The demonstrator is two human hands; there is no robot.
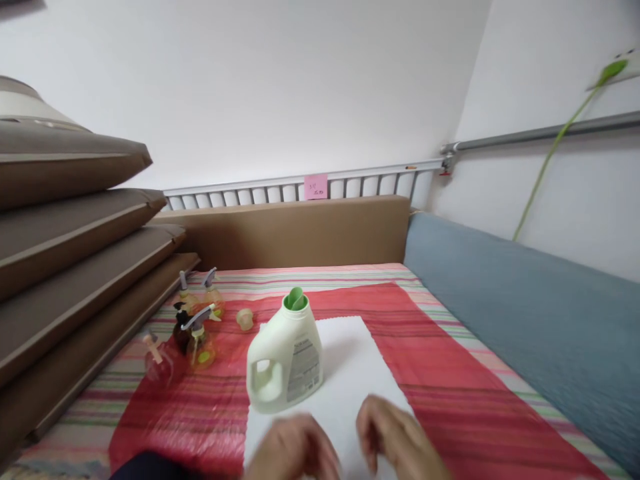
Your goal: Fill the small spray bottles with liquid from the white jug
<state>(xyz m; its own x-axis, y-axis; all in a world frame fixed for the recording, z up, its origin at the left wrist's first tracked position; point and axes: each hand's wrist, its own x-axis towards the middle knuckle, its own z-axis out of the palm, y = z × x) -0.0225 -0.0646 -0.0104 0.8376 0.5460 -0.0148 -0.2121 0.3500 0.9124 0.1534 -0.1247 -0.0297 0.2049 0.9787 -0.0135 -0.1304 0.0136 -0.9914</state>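
Note:
A pale green detergent jug [285, 357] with an open green spout stands upright on a white sheet [350, 373] laid over a red cloth. Its handle faces me. My left hand [293, 448] and my right hand [395, 437] hover low over the near end of the white sheet, just in front of the jug, a little apart from each other. Both are smeared by motion. The fingers look curled downward and I see nothing in either hand. A small beige cap [245, 319] lies on the red cloth left of the jug.
Several small spray bottles [197, 327] stand on the red cloth [450, 373] at the left. Stacked brown cushions [75, 253] rise along the left side. A brown board [300, 230] closes the back, and a blue padded surface [525, 313] runs along the right.

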